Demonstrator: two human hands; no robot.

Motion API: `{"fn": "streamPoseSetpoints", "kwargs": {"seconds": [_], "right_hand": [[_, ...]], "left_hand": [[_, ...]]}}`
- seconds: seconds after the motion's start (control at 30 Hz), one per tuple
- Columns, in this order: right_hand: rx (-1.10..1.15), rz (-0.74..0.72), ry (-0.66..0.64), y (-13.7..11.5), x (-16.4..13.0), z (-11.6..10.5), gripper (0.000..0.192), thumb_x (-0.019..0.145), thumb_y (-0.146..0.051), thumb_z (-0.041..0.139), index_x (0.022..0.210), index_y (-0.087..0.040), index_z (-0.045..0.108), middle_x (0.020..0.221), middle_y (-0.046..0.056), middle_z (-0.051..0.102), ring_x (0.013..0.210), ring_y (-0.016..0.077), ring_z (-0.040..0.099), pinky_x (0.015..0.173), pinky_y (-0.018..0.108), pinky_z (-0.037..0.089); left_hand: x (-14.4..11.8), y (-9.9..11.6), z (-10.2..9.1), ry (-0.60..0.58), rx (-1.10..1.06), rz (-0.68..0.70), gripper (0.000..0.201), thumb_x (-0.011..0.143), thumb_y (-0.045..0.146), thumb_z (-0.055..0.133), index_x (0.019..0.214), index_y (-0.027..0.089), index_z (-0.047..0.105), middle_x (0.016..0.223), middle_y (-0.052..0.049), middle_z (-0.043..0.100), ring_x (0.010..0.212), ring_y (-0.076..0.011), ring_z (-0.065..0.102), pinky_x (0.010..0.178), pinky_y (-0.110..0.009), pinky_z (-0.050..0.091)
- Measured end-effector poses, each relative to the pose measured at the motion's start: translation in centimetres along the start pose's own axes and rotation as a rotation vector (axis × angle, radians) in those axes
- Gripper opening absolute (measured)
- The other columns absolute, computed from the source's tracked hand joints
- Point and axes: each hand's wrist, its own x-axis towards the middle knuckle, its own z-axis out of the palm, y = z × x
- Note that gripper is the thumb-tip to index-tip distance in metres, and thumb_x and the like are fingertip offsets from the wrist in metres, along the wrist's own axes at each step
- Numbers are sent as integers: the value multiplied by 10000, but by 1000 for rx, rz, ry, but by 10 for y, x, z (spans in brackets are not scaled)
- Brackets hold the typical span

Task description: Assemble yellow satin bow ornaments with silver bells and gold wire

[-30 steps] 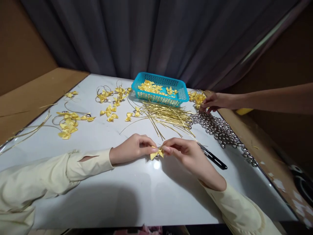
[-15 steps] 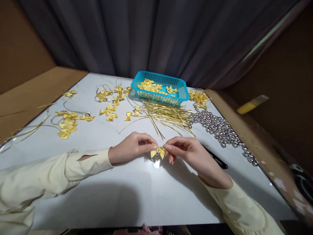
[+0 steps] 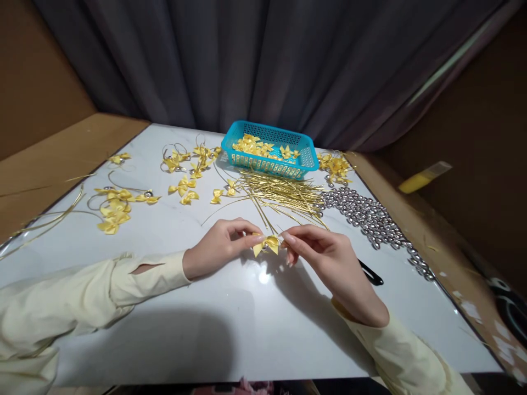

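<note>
Pinching, head view: left hand (image 3: pixel 224 245) clamped, thumb against fingers, on left side of yellow bow (image 3: pixel 269 243), near middle of white table (image 3: pixel 284 351). Right hand (image 3: pixel 331 253) at bow's right side; whether fingertips grip, cannot tell. Beyond: gold ties (image 3: pixel 284 189), blue basket (image 3: pixel 309 152). Silver beads (image 3: pixel 364 215) lie farther right.

One left hand (image 3: pixel 220 249), one right hand (image 3: pixel 333 263), one held bow (image 3: pixel 272 243), one blue basket (image 3: pixel 284 138), one worktop (image 3: pixel 247 340), one black handle (image 3: pixel 373 274), gold wires (image 3: pixel 284 189), silver beads (image 3: pixel 366 214) and other bows (image 3: pixel 115 214) beyond counting
</note>
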Motion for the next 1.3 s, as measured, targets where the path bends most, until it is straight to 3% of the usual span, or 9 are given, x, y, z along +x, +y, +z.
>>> {"fn": "streamPoseSetpoints", "kwargs": {"seconds": [0.53, 0.8, 1.0, 1.1, 1.2, 1.3], "right_hand": [[11, -140, 64, 5, 0, 2, 92, 793, -229, 605, 770, -160, 663, 659, 22, 643, 542, 116, 588, 551, 245, 501], [14, -101, 64, 5, 1, 3, 104, 793, -234, 609, 779, -155, 675, 611, 13, 636, 531, 115, 582, 544, 241, 492], [71, -172, 158, 3, 1, -3, 70, 766, -223, 642, 746, -163, 673, 610, 5, 628, 498, 97, 554, 510, 233, 476], [95, -153, 105, -1, 0, -10, 68, 756, -232, 658, 731, -173, 679, 596, 3, 622, 490, 94, 545, 475, 220, 463], [54, -178, 141, -4, 0, -19, 62, 754, -235, 666, 732, -178, 679, 649, 22, 653, 550, 105, 568, 464, 205, 449], [75, -252, 268, -6, -2, -26, 38, 775, -218, 652, 770, -184, 671, 781, 49, 683, 669, 125, 607, 502, 207, 454]], "left_hand": [[-1, -4, 1, -1, 82, 75, 153, 821, 262, 580, 797, 138, 666, 816, -45, 607, 780, -148, 560, 735, -269, 423], [-2, -6, -1, 11, 136, 116, 141, 821, 247, 580, 803, 141, 672, 798, -44, 606, 765, -148, 560, 730, -274, 426], [-3, -12, 1, -10, 201, 212, 126, 818, 232, 583, 819, 160, 686, 781, -39, 602, 755, -144, 569, 710, -272, 444], [-1, -12, 0, 33, 239, 222, 131, 821, 238, 582, 811, 157, 685, 776, -41, 610, 724, -141, 573, 686, -268, 457], [1, -9, -3, 123, 344, 367, 128, 832, 221, 572, 818, 145, 674, 746, -48, 631, 721, -152, 557, 674, -279, 458], [2, -3, -10, 223, 594, 701, 96, 830, 151, 567, 860, 137, 657, 710, -46, 658, 744, -169, 528, 705, -315, 429]]}}
